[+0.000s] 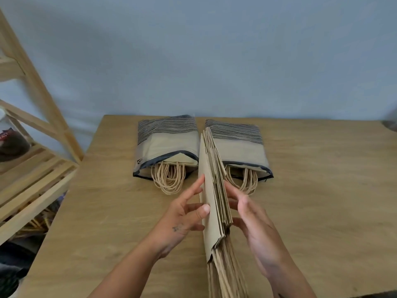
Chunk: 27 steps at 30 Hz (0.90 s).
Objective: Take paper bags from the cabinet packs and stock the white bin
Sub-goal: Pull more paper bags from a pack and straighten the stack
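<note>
Left grip (189,214) and right grip (255,224), both wide with fingers mostly straight, pressed a stack of paper bags (211,190) between them, on edge over the desk (322,190). Just behind lay the left pack (167,143) and right pack (238,140), side by side, rope handles sticking out.

soft, even daylight filled the scene, mild and flat. the blue-grey wall (214,50) carried a broad, faint shadow across its upper left, and only pale, fuzzy shadows lay on the wooden table (322,190). the whole picture was slightly soft; the paper bags (209,201) in the middle showed the crispest edges. wide-angle distortion leaned the wooden shelf frame (36,87) at the left edge, where detail smeared, and the far right corner was blurred too.
</note>
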{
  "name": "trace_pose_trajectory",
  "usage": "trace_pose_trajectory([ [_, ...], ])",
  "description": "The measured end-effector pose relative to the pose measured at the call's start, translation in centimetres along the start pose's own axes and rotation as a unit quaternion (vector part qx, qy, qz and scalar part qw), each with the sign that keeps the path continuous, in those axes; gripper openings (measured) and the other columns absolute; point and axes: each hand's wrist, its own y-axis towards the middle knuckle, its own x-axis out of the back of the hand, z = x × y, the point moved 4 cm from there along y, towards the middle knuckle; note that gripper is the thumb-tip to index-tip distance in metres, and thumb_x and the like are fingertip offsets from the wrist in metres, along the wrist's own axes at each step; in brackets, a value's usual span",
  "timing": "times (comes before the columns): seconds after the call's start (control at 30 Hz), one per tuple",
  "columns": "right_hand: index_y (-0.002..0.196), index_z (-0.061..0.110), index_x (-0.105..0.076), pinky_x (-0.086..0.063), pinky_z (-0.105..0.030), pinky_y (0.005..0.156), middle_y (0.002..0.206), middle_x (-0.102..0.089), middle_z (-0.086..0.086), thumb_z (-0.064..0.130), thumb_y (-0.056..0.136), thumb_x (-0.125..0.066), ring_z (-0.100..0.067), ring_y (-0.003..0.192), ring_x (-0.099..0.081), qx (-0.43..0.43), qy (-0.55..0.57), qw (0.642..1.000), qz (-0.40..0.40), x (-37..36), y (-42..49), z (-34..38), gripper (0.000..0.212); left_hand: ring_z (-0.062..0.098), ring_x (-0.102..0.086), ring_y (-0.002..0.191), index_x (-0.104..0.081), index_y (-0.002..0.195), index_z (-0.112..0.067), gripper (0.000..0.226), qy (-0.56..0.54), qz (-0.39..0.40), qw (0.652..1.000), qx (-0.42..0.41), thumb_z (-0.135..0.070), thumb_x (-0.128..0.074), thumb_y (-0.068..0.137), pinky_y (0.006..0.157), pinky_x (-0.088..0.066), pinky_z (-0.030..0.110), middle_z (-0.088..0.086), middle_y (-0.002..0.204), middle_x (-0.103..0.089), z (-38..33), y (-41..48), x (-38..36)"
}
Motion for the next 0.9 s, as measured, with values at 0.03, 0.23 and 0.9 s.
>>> trace_pose_trajectory([
  [0.03,0.114,0.036,-0.059,-0.048,-0.009,0.082,0.117,-0.065,0.023,0.079,0.055,-0.06,0.003,0.112,-0.058,-0.01,0.015,1.0,-0.001,0.0,0.1,-0.4,0.073,0.019,-0.062,0.111,-0.036,0.139,-0.043,0.074,0.001,-0.005,1.0,0.002,-0.032,-0.071,0.075,0.081,-0.057,0.04,-0.012,0.134,-0.051,-0.2,0.0,-0.1],
  [0.23,0.12,0.024,-0.057,-0.052,-0.017,0.078,0.115,-0.07,0.005,0.069,0.05,-0.074,-0.009,0.108,-0.064,-0.044,0.085,0.995,-0.007,0.4,-0.1,-1.0,0.085,0.014,-0.061,0.11,-0.045,0.132,-0.044,0.062,0.037,-0.028,0.999,0.011,-0.036,-0.065,0.073,0.083,-0.057,0.033,-0.012,0.131,-0.051,-2.2,0.6,-0.2],
  [0.9,0.118,0.022,-0.064,-0.055,-0.027,0.076,0.12,-0.067,-0.006,0.045,0.052,-0.084,-0.018,0.1,-0.066,-0.06,0.14,0.988,0.024,1.0,-1.6,-1.2,0.073,0.023,-0.062,0.106,-0.046,0.131,-0.03,0.084,0.029,-0.065,0.994,0.082,-0.043,-0.081,0.056,0.07,-0.057,0.038,0.005,0.126,-0.055,-4.9,2.9,0.0],
])
